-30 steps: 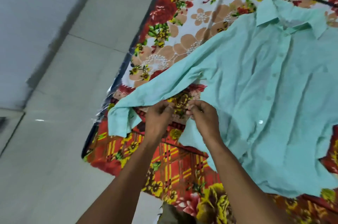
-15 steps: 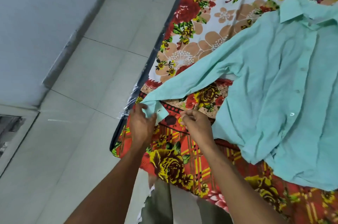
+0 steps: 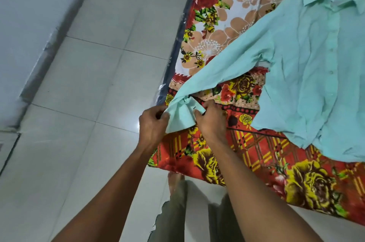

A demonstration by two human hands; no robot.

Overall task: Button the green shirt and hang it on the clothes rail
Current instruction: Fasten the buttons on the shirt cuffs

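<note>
my left hand [image 3: 153,123] and right hand [image 3: 212,121] are pinching the green shirt [image 3: 308,68] cuff [image 3: 182,117]; thin, limp cloth, probably slipping unless i'm gripping its stiffer edge.

We find no legible text, label, brand, number or sign anywhere in view. We record only unlettered surfaces.

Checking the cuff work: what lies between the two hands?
In the head view, only the shirt's sleeve cuff lies between the left hand and right hand; both pinch it.
</note>
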